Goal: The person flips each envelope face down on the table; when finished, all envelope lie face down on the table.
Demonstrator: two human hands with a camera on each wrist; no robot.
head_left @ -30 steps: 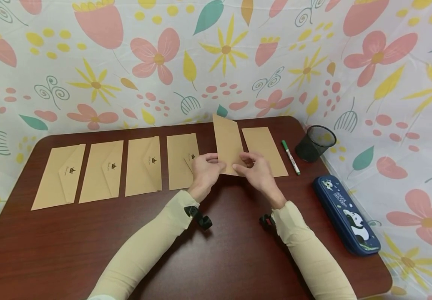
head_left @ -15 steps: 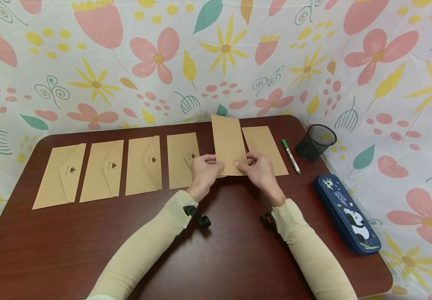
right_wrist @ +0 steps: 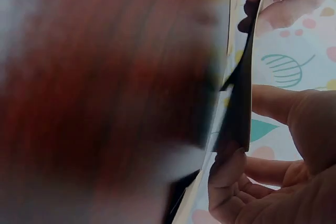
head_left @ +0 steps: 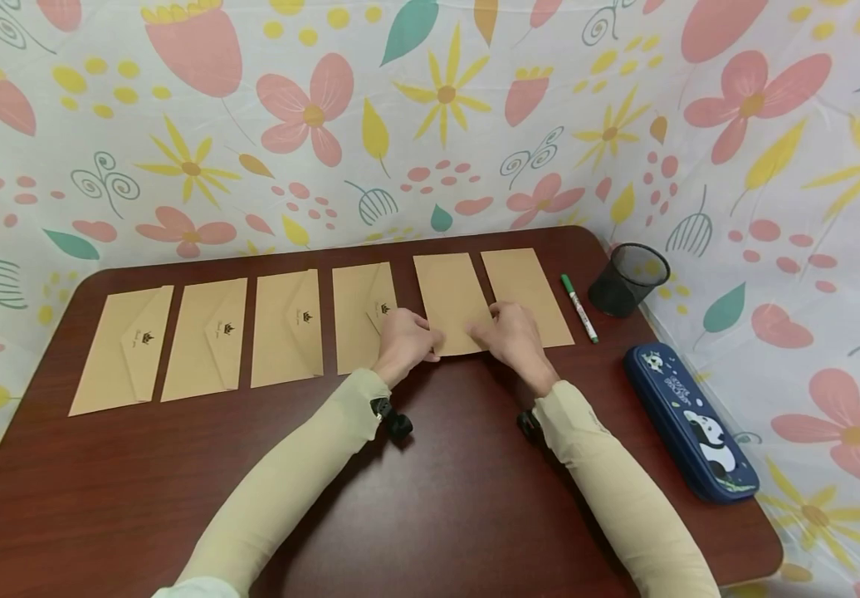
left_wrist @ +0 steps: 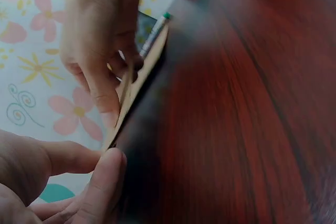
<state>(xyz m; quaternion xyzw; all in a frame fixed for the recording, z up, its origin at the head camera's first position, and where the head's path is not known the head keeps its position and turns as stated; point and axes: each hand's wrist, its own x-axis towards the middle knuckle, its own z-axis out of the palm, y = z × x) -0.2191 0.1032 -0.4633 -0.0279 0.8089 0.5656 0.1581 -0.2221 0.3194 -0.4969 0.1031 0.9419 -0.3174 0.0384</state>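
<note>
A brown paper envelope [head_left: 451, 291], plain side up, lies low over the table between both hands. My left hand [head_left: 406, 342] pinches its near left corner. My right hand [head_left: 512, 336] pinches the near right corner, its thumb on top. From the right wrist view, the envelope's edge [right_wrist: 249, 77] stands slightly above the tabletop along the near side, gripped between thumb and fingers. To the right lies another plain envelope [head_left: 523, 286], partly behind the right hand. On the left, an envelope with a crown print [head_left: 359, 316] is partly covered by the left hand.
Farther left, several crown-printed envelopes [head_left: 284, 332] lie in a row with flaps showing. A green-capped marker [head_left: 579, 309], a black mesh pen holder [head_left: 617, 286] and a navy panda pencil case [head_left: 687, 423] occupy the right side. A floral curtain [head_left: 415, 158] borders the dark wooden table [head_left: 445, 490].
The envelope in both hands was tilted up with its far end raised; it has been lowered almost flat into the row. Both hands keep hold of its near corners.
</note>
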